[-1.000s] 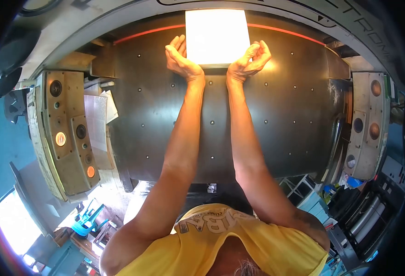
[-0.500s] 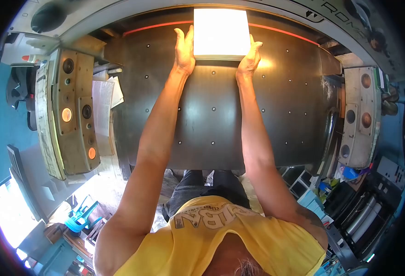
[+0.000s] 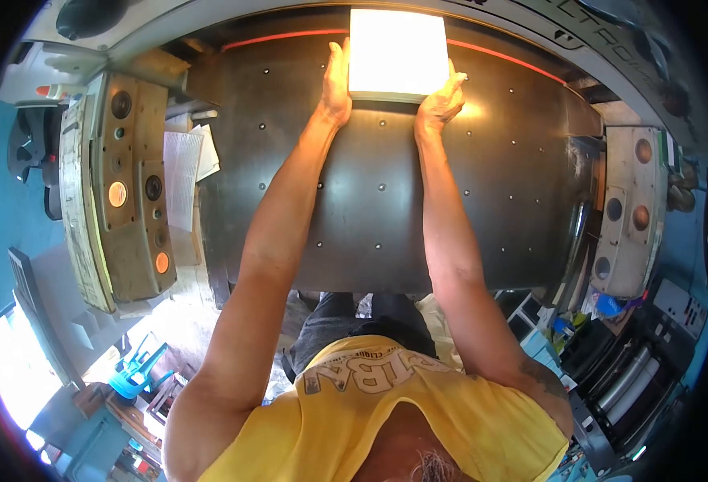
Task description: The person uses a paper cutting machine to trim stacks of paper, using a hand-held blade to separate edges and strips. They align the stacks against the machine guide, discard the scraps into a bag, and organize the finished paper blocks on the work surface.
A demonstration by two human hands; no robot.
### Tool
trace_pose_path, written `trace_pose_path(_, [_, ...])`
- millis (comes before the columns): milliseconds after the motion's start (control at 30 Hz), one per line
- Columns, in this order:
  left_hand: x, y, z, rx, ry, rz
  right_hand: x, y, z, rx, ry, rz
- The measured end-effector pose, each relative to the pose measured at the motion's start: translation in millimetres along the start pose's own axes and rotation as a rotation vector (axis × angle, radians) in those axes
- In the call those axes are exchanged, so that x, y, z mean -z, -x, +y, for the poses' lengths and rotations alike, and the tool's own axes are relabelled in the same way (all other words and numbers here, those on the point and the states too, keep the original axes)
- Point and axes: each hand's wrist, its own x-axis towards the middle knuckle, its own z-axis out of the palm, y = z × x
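A thick stack of white paper (image 3: 397, 55), brightly lit on top, lies at the far side of the dark metal table (image 3: 382, 217). My left hand (image 3: 337, 90) presses along its left edge, thumb up. At its right edge and near right corner is my right hand (image 3: 442, 100), its fingers partly hidden behind the stack. Both palms hold the stack between them.
A red line (image 3: 281, 37) runs across the table's far side below a grey machine body (image 3: 522, 36). Panels with round knobs and lit orange buttons stand at left (image 3: 118, 194) and right (image 3: 641, 217). Loose sheets (image 3: 182, 177) lie beside the left panel.
The view has shifted slightly. My hands are still at the sides of the stack, with my right hand turned a little more inward around the near right corner.
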Motion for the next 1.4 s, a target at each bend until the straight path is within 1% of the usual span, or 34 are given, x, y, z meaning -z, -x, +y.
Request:
trace_pose_path(33, [-4,1,-1,-0.034,-0.005,0.014,1,0,-2,-0.019,-0.008,0.004])
trace_pose_path(100, [-11,4,2,-0.108,-0.013,0.038,2,1,-6,0.018,-0.017,0.015])
trace_pose_path(133, [-6,7,-3,-0.273,-0.304,0.174,4,-1,-5,0.039,-0.024,0.022])
trace_pose_path(167, [4,12,-15,-0.44,-0.593,0.31,13,-1,-2,0.002,-0.117,-0.029])
trace_pose_path(200, [8,18,-24,-0.608,-0.88,0.451,25,1,-3,-0.023,-0.119,-0.007])
trace_pose_path(267, [-9,56,-32,-0.758,-1.044,0.454,50,13,-8,-0.084,-0.126,0.029])
trace_pose_path(333, [-27,87,-39,-0.61,-1.066,0.03,91,37,-10,-0.049,-0.08,-0.047])
trace_pose_path(400, [-41,82,-56,-0.565,-1.065,0.106,136,73,-16,0.034,0.03,-0.217])
trace_pose_path(467, [-39,68,-70,-0.56,-1.074,0.185,180,109,-21,0.05,0.189,-0.394])
trace_pose_path(533, [-34,51,-79,-0.584,-1.094,0.262,215,133,-26,0.186,0.288,-0.496])
trace_pose_path(567, [-36,52,-77,-0.588,-1.108,0.259,220,135,-30,0.14,0.3,-0.492])
trace_pose_path(633, [-39,69,-66,-0.531,-1.078,0.287,225,137,-39,0.046,0.314,-0.487])
trace_pose_path(667, [-39,77,-58,-0.511,-1.065,0.303,218,126,-37,0.009,0.297,-0.451])
trace_pose_path(700, [-38,80,-49,-0.531,-1.059,0.486,202,105,-31,-0.028,0.278,-0.414])
trace_pose_path(733, [-31,72,-46,-0.495,-1.051,0.639,183,84,-24,-0.074,0.263,-0.376])
trace_pose_path(767, [-20,58,-47,-0.449,-1.044,0.79,154,56,-32,-0.108,0.227,-0.307])
trace_pose_path(800, [-11,48,-47,-0.402,-1.033,0.941,130,22,-28,-0.088,0.312,-0.351])
trace_pose_path(833, [-10,40,-37,-0.222,-0.998,0.846,104,-7,-33,-0.027,0.529,-0.363])
trace_pose_path(900, [-19,22,-7,0.121,-0.91,0.646,52,-47,17,0.034,0.535,-0.412])
trace_pose_path(1000, [-6,19,-5,0.134,-0.997,0.483,42,-49,-21,-0.113,0.598,-0.585])
trace_pose_path(1033, [2,20,-7,0.079,-0.99,0.482,42,-41,-22,-0.166,0.559,-0.589])
trace_pose_path(1067, [7,24,0,0.077,-1.005,0.417,42,-28,-20,-0.221,0.521,-0.593])
trace_pose_path(1100, [26,24,6,0.115,-0.955,0.323,37,-7,-3,-0.105,0.563,-0.481])
trace_pose_path(1133, [45,25,12,0.155,-0.905,0.232,38,15,-15,-0.165,0.595,-0.446])
trace_pose_path(1167, [52,31,27,0.207,-0.901,0.171,41,40,-37,-0.217,0.641,-0.4])
trace_pose_path(1233, [72,31,56,0.276,-0.858,0.014,36,92,-40,-0.166,0.634,-0.278])
trace_pose_path(1267, [80,28,67,0.288,-0.855,-0.047,38,109,-52,-0.272,0.618,-0.368])
trace_pose_path(1333, [102,14,85,0.32,-1.001,-0.184,43,130,-46,-0.401,0.403,-0.492])
trace_pose_path(1400, [108,6,95,0.266,-1.023,-0.137,57,115,-46,-0.5,0.268,-0.456])
